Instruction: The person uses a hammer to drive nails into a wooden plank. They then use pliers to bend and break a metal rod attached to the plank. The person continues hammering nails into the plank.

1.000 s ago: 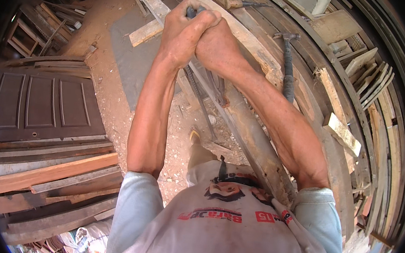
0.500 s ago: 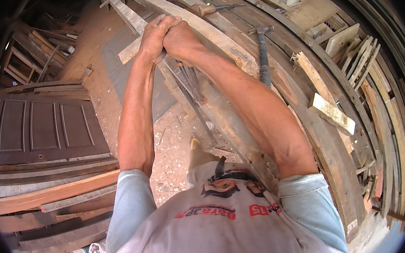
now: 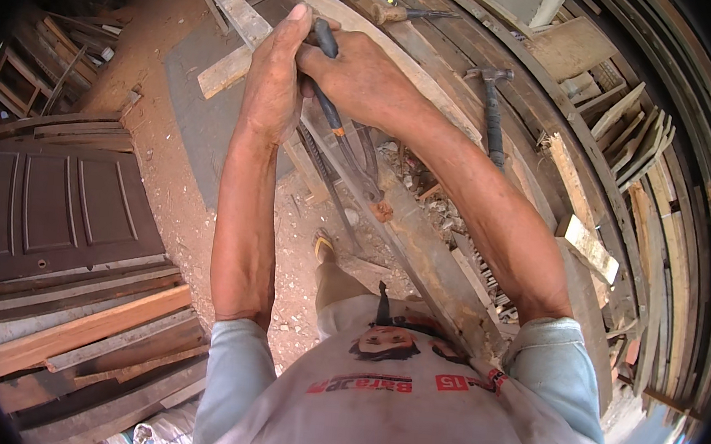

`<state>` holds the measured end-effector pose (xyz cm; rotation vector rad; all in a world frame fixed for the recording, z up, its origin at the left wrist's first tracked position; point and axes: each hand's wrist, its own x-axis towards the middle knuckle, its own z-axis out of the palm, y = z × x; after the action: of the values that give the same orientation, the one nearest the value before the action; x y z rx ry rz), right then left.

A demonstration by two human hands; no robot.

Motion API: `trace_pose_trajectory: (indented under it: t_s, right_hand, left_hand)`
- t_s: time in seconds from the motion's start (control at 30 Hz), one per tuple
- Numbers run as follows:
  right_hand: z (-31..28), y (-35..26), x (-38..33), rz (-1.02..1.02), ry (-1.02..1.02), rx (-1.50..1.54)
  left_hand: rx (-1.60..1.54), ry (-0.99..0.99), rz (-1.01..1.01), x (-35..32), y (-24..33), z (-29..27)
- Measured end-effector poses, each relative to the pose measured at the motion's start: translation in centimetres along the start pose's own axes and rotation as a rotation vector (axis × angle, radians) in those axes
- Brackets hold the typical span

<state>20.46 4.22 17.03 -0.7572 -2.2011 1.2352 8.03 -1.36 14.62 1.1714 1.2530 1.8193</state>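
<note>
A pair of pincers point(image 3: 328, 108) with dark grips and orange trim leans over a long wooden beam point(image 3: 422, 236). Their metal jaws rest at the beam, beside a reddish-brown spot. My right hand point(image 3: 356, 74) is closed round the handles, and one grip end sticks up past the fingers. Against it, my left hand point(image 3: 273, 84) has its thumb stretched upward; its other fingers are hidden, so their hold cannot be made out. A hammer point(image 3: 493, 116) with a dark wrapped handle lies on the boards right of my hands. Farther off rests another tool point(image 3: 403, 12) with a wooden handle.
Long planks point(image 3: 551, 112) are stacked on the right, with a short pale block point(image 3: 588, 247) on top. At the left, a brown panelled door point(image 3: 61, 205) lies by piled boards point(image 3: 93, 326). A grey sheet point(image 3: 201, 107) covers part of the dirt floor.
Both hands were clasped together over the handles; now the left thumb is raised and a grip shows between the hands. The pincers' jaws have come into clearer view.
</note>
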Motion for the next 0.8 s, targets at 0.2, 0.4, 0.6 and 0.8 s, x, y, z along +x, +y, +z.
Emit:
trace_pose_trajectory:
  t_s: [0.2,0.4,0.6,0.8]
  right_hand:
    - [-1.9,-2.4,-6.4,-0.065,0.057,0.341]
    - [-2.0,-2.7,-9.7,-0.119,0.107,0.489]
    - [-1.9,-1.9,-11.3,-0.148,0.181,0.497]
    - [-1.5,-0.6,-11.5,-0.275,0.306,0.327]
  left_hand:
    - [0.049,-0.193,0.007,-3.7,4.8,3.3]
    - [0.157,-0.235,0.194,-4.3,4.8,4.0]
    - [0.089,-0.25,0.194,-4.9,4.9,5.0]
    - [0.144,-0.319,0.328,-5.2,6.0,5.3]
